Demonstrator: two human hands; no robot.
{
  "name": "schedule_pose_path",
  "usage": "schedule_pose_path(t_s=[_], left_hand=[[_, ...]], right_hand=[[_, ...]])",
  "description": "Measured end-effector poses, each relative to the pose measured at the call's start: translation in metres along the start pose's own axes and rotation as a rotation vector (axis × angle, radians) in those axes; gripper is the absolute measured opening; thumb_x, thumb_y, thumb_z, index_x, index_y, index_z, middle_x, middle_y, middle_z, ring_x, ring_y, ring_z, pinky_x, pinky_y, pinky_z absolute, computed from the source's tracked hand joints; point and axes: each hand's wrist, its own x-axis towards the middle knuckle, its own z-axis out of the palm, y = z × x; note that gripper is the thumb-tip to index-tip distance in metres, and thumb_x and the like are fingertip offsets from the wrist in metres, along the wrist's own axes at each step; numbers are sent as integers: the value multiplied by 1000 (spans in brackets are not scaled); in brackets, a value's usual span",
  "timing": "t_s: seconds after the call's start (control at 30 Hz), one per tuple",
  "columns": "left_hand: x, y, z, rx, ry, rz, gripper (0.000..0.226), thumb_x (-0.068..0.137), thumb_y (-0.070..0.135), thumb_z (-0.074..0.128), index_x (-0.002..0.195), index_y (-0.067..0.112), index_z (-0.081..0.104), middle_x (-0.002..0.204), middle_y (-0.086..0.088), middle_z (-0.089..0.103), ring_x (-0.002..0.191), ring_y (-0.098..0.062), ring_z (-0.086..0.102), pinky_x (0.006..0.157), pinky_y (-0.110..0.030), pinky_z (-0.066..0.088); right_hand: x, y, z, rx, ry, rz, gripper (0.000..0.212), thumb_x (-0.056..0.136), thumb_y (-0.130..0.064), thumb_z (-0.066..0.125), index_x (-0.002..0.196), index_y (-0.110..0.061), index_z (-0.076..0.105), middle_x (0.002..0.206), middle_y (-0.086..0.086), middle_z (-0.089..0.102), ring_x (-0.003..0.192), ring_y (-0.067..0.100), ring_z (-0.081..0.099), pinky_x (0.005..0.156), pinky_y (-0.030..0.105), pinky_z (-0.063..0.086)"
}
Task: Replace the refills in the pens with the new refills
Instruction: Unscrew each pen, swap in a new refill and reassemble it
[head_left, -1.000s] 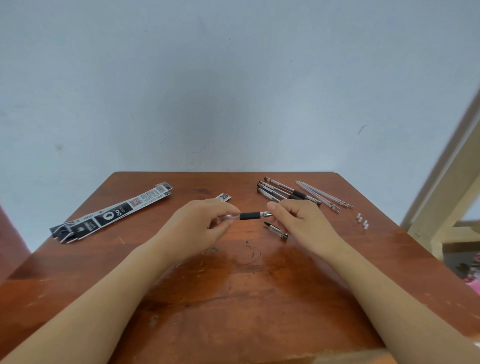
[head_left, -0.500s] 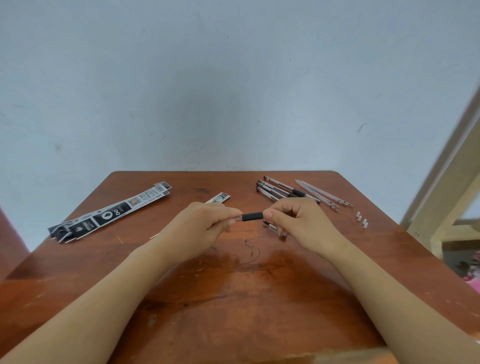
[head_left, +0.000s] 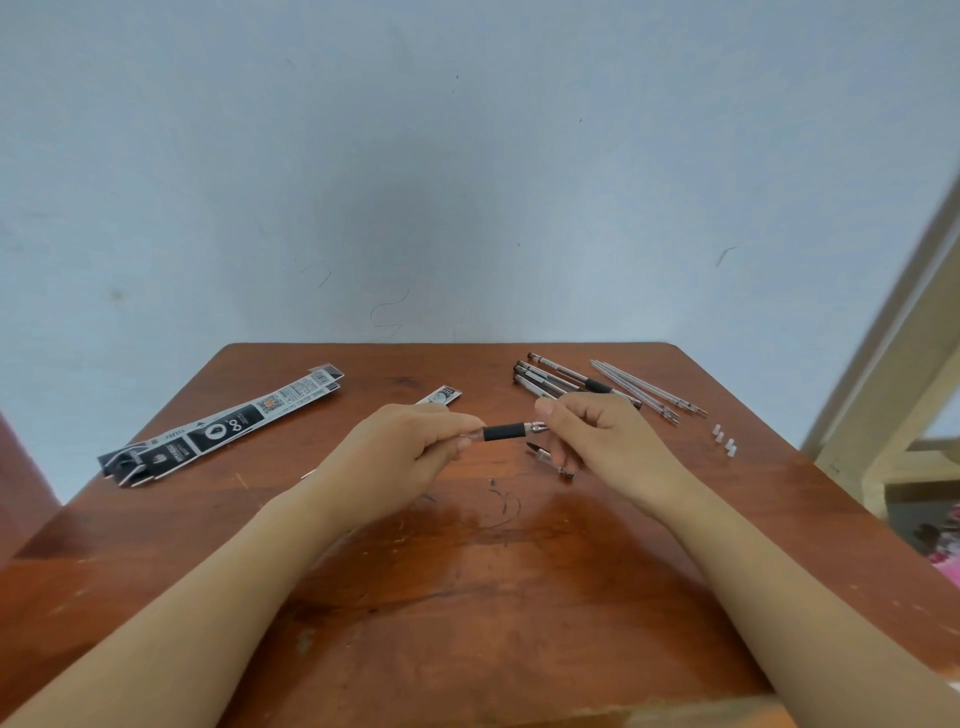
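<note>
My left hand (head_left: 405, 447) pinches clear barrel of pen (head_left: 501, 432), held level above table (head_left: 467, 597) so nothing slides out. My right hand (head_left: 597, 441): thumb and forefinger closed at metal tip end, likely turning it. Pen cap (head_left: 550, 460) parked on wood below. Other pens (head_left: 550, 382) and bare refills (head_left: 649, 389) lie beyond right hand, near far edge. Refill packets (head_left: 218, 431) far left. Open wood toward me.

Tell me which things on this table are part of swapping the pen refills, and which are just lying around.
Part of the job:
- pen held between left hand and right hand
- other pens
- loose refills
- refill packets
- small piece beneath the held pen

Lying about:
- tiny white bits
- torn packet scrap
</note>
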Motion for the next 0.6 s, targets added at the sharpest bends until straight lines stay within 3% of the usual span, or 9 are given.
schedule_pose_path(t_s=[0.13,0.23,0.3,0.37,0.47,0.53,0.6], left_hand=[[0,-1,0,10,3,8,31,85,24,43,105,18,65,72,-3,62,64,-22,55,60,-39,47],[0,0,-1,17,2,-9,33,84,26,41,105,19,65,72,-3,62,66,-20,54,62,-38,46],[0,0,-1,13,5,-12,32,84,26,41,105,18,65,72,-2,61,64,-18,53,61,-36,44],[0,0,0,5,7,-6,32,84,25,42,104,17,66,71,0,60,62,-14,50,59,-32,42],[0,0,-1,5,4,-11,31,84,25,42,103,18,66,70,3,58,62,-11,48,58,-28,39],[0,0,-1,11,6,-13,31,84,25,42,103,18,66,70,3,58,62,-13,50,59,-29,40],[0,0,-1,18,6,-11,32,84,25,42,105,18,65,71,0,60,64,-17,53,59,-33,42]], right_hand=[[-1,-1,-1,8,-8,4,37,89,-22,56,51,-22,57,39,-9,52,38,0,44,48,12,39],[-1,-2,-2,15,-46,-7,18,85,-13,61,70,-23,62,58,-2,60,49,4,49,51,17,44],[-1,-3,-2,14,-87,-17,21,83,-9,63,80,-29,60,74,9,63,61,12,53,59,29,47],[-1,-1,-2,-33,-129,-14,26,82,-15,64,89,-38,55,80,6,63,67,14,56,67,32,50],[-1,-4,-1,-45,-96,17,5,87,-30,55,88,-35,56,66,-9,60,55,1,53,62,20,48],[0,-4,-1,-41,-31,23,27,90,-33,49,67,-23,59,47,-10,57,43,-1,48,53,15,42],[0,-3,-1,-33,-14,40,38,90,-30,50,55,-18,55,38,-10,53,39,1,45,53,18,41]])
